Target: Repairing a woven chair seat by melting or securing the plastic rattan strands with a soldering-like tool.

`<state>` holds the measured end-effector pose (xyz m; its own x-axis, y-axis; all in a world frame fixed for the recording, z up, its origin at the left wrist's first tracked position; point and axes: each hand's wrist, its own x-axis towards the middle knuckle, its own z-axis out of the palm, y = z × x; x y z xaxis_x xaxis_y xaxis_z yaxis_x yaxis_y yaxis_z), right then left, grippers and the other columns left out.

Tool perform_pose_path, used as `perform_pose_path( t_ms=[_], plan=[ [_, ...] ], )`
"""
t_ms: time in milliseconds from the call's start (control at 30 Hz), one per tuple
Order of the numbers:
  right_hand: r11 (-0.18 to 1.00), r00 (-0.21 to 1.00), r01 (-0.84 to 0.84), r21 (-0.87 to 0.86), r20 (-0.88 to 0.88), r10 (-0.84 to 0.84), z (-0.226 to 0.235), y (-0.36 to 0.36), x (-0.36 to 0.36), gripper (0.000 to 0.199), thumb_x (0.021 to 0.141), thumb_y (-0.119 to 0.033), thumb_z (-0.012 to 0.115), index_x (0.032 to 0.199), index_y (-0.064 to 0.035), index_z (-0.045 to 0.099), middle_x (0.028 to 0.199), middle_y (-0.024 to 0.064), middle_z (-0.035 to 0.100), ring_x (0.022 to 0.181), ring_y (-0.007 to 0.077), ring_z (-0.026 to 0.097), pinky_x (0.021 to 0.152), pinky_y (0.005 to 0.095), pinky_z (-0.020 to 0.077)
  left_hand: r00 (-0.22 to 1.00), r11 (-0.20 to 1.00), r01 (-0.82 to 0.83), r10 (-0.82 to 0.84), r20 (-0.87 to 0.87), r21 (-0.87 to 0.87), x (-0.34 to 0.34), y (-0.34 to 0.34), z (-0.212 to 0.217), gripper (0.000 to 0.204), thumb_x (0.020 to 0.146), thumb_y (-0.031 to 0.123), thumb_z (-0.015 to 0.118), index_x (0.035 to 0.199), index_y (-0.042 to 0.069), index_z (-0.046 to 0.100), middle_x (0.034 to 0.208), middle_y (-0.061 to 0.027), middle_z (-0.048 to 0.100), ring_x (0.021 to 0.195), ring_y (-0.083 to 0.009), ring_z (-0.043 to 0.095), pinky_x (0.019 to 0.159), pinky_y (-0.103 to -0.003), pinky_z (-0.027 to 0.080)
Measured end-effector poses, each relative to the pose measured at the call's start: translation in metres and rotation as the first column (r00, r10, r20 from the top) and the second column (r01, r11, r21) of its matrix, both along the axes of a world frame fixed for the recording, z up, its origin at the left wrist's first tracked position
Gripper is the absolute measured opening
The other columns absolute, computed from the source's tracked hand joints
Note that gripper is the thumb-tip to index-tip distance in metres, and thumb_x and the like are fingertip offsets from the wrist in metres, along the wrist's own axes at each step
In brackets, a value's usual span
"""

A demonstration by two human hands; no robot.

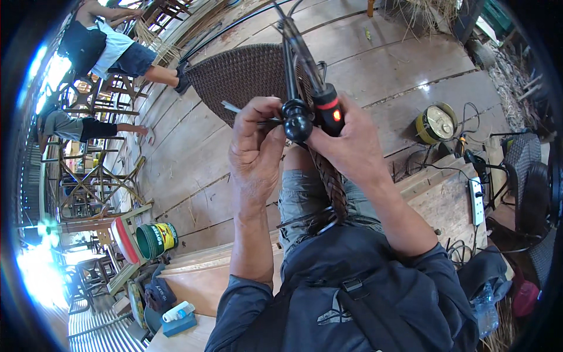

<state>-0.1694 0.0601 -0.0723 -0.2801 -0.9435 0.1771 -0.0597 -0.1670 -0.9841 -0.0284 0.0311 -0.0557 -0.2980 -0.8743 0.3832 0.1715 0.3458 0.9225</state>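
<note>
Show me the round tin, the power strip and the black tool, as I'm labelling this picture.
round tin (437,123), head view, on its lid.
power strip (476,202), head view, mid-body.
black tool (326,108), head view, on its handle.

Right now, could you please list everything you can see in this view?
Handheld tool: one, black with a red band, in the right hand.
Woven panel: one, dark brown, behind the hands.
Braided strip: one, brown, hanging over the lap.
Tin can: one, yellow, on the floor at right.
Power strip: one, white, on the bench at right.
Green bucket: one, on its side at lower left.
Other people: two, upper left.
Left hand: gripping a black knob.
Right hand: holding the tool.
</note>
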Motion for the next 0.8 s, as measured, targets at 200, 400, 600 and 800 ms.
perform_pose_path(
  t_ms=[200, 400, 600, 800],
  plan=[
    [0.985, 0.997, -0.066, -0.159, 0.016, 0.070, -0.010, 0.006, -0.007, 0.028, 0.076, -0.017, 0.072, 0.096, -0.0015, 0.058, 0.077, 0.0100, 0.061, 0.067, 0.0184, 0.058, 0.063, 0.0314, 0.0466, 0.991, 0.996, -0.065, 0.071, -0.113, 0.062, -0.005, 0.005, -0.009, 0.056, 0.080, 0.000, 0.066, 0.129, 0.005, 0.038, 0.108, -0.0050, 0.053, 0.097, -0.0102, 0.052, 0.081, -0.022, 0.046],
    [0.986, 0.980, 0.156, -0.066, 0.136, -0.146, -0.046, -0.005, -0.007, 0.021, 0.082, -0.010, 0.067, 0.099, -0.0030, 0.058, 0.077, 0.0056, 0.061, 0.070, 0.0122, 0.056, 0.065, 0.0274, 0.0463, 0.919, 0.981, 0.046, 0.032, -0.393, 0.188, 0.000, 0.003, -0.015, 0.050, 0.085, 0.000, 0.060, 0.130, 0.005, 0.039, 0.095, -0.0024, 0.052, 0.087, -0.0097, 0.051, 0.081, -0.023, 0.045],
    [0.999, 0.936, 0.047, -0.021, 0.350, -0.037, -0.025, 0.004, -0.014, 0.017, 0.086, -0.012, 0.063, 0.099, -0.0022, 0.057, 0.069, -0.0025, 0.052, 0.058, 0.0018, 0.044, 0.050, 0.0178, 0.0360, 0.830, 0.841, -0.541, 0.534, -0.164, 0.004, 0.008, 0.031, -0.026, 0.039, 0.090, 0.009, 0.052, 0.127, 0.003, 0.043, 0.113, -0.0101, 0.055, 0.104, -0.0174, 0.052, 0.088, -0.030, 0.040],
    [0.993, 0.926, 0.042, -0.109, 0.377, 0.002, -0.012, 0.028, -0.015, 0.013, 0.086, -0.008, 0.061, 0.092, 0.0028, 0.058, 0.067, 0.0025, 0.055, 0.054, 0.0077, 0.048, 0.049, 0.0200, 0.0381, 0.958, 0.967, -0.255, 0.250, 0.142, 0.018, -0.010, 0.067, -0.065, 0.041, 0.082, 0.006, 0.058, 0.120, -0.002, 0.046, 0.118, -0.0164, 0.047, 0.111, -0.0270, 0.046, 0.097, -0.034, 0.036]
  ],
)
